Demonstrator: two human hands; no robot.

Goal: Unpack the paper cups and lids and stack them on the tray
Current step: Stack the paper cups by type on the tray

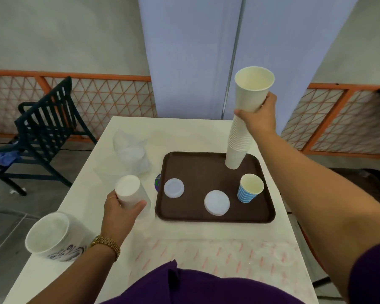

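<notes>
A brown tray (pixel 198 167) lies on the white table. My right hand (pixel 258 118) grips the upper part of a tall stack of white paper cups (pixel 239 141) whose base stands on the tray's far right corner. A blue striped cup (pixel 249 188) stands upright on the tray's right side. Two white lids (pixel 173 188) (pixel 217 202) lie flat on the tray. Left of the tray, my left hand (pixel 121 211) holds an upside-down white cup stack (pixel 130 191) inside clear plastic wrap.
A clear bag of lids (pixel 132 154) sits at the table's far left. A large printed cup sleeve (pixel 53 236) lies at the near left edge. Pink-patterned plastic wrap (pixel 217 255) covers the near table. A dark chair (pixel 44 128) stands left of the table.
</notes>
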